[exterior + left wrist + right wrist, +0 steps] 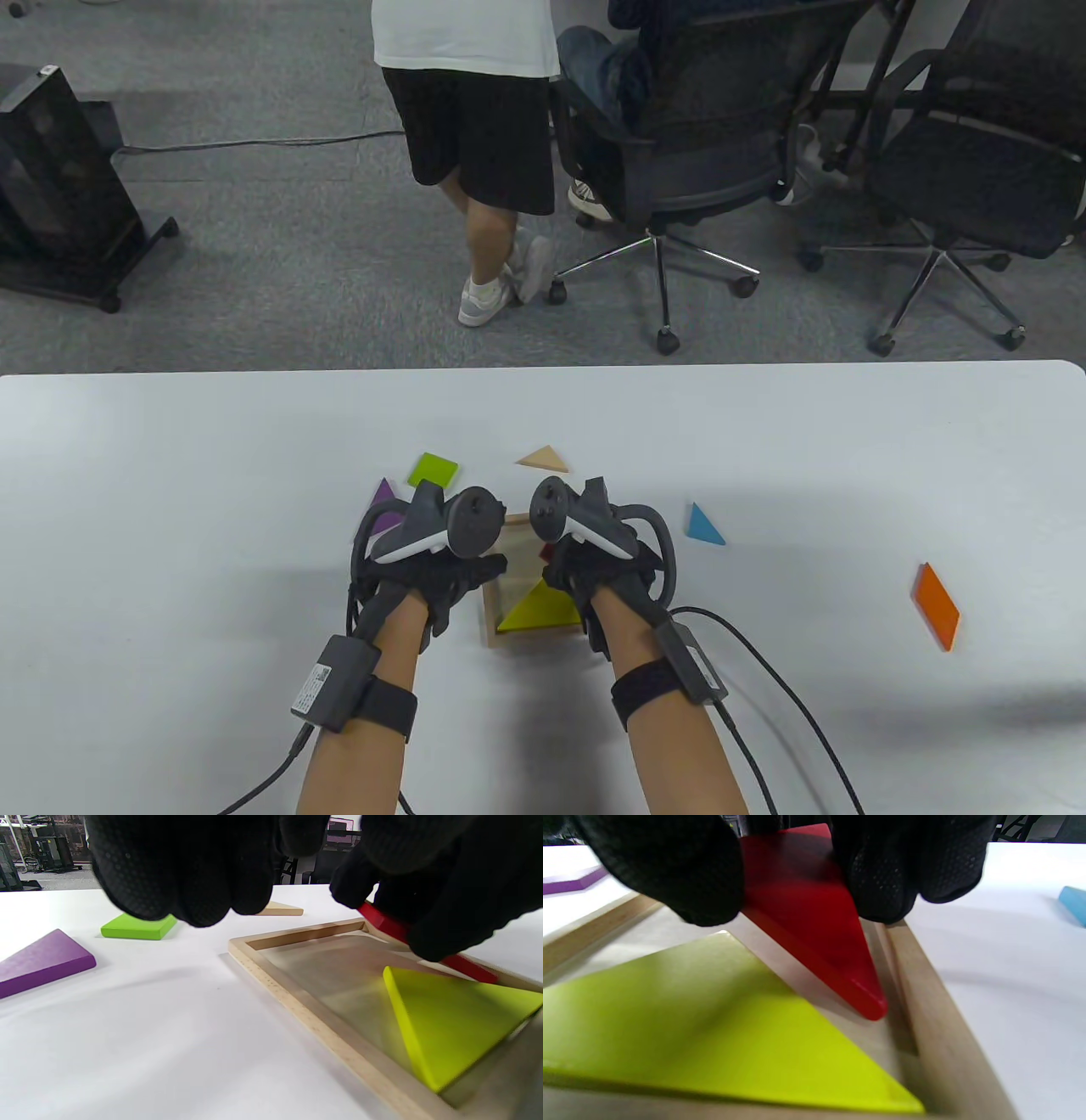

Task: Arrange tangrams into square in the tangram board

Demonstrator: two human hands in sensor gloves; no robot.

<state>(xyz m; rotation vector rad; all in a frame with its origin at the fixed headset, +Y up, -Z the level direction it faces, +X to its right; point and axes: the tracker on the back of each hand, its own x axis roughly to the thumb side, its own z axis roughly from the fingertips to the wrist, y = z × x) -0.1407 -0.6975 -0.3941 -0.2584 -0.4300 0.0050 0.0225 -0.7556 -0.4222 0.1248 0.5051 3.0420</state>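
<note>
The wooden tangram board [490, 624] lies at the table's near centre, between my hands. A yellow-green triangle [712, 1018] lies flat in its near part. My right hand [585, 564] pinches a red triangle [806, 921] between thumb and fingers [882, 895]. It is tilted, its tip down inside the board beside the right wall [933, 1018]. My left hand [441, 577] sits at the board's left edge, its fingers [182, 870] loosely curled above the table and holding nothing. The trackers hide most of the board's far half in the table view.
Loose pieces lie around the board: a green square [433, 469], a tan triangle [543, 459], a purple piece [383, 501], a blue triangle [702, 525] and an orange parallelogram [935, 606] far right. Beyond the table's far edge are a standing person [475, 170] and office chairs [679, 170].
</note>
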